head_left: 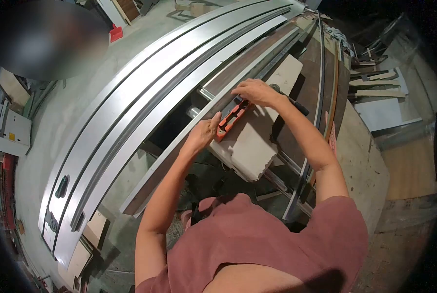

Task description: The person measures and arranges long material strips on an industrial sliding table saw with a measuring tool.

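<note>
A long grey board (pixel 161 172) with a pale edge runs diagonally in front of me. Against its near side lies an orange-red tool (pixel 231 120) with dark slots, whose exact kind I cannot make out. My left hand (pixel 203 135) is closed around the board, its fingertips beside the tool's lower end. Over the board's top edge curl the fingers of my right hand (pixel 258 93), close to the tool's upper end. Whether either hand also grips the tool is partly hidden. Beneath the tool sits a thick beige block (pixel 252 146) with a rough end.
Long shiny metal panels (pixel 125 88) stretch beyond the board on the left. Dark metal strips (pixel 321 93) and a brown board (pixel 304 110) lie on the right. Offcuts (pixel 382 85) are piled at far right. A white cabinet (pixel 12 128) stands at far left.
</note>
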Motion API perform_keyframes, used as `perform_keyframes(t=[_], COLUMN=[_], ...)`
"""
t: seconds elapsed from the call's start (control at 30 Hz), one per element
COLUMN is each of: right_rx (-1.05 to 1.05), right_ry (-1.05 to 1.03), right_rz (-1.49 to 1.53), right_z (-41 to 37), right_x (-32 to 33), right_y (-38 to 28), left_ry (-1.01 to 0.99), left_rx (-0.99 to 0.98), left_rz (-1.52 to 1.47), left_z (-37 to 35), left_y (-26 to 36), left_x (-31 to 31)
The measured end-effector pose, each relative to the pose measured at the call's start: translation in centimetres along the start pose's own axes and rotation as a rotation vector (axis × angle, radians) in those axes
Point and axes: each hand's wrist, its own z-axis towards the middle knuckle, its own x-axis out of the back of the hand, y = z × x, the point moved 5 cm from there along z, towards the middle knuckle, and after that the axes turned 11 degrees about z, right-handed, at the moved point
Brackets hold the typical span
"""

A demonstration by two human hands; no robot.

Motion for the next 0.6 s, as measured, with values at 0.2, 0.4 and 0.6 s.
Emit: perform_keyframes(t=[0.2, 0.4, 0.6], right_rx=[-0.088, -0.015, -0.034], right_ry=[-0.094, -0.065, 0.014], right_rz=[-0.185, -0.37, -0.488], right_z=[-0.4, 0.1, 0.2], right_x=[0.2, -0.5, 0.1], right_y=[1.6, 3.6, 6.8], left_ry=[-0.178, -0.363, -0.405], left_rx=[-0.032, 0.015, 0.135], left_rz=[0.084, 0.014, -0.365], left_z=[1.8, 2.5, 4.3], left_y=[2.1, 3.3, 5.4], left_x=[1.3, 1.0, -0.9])
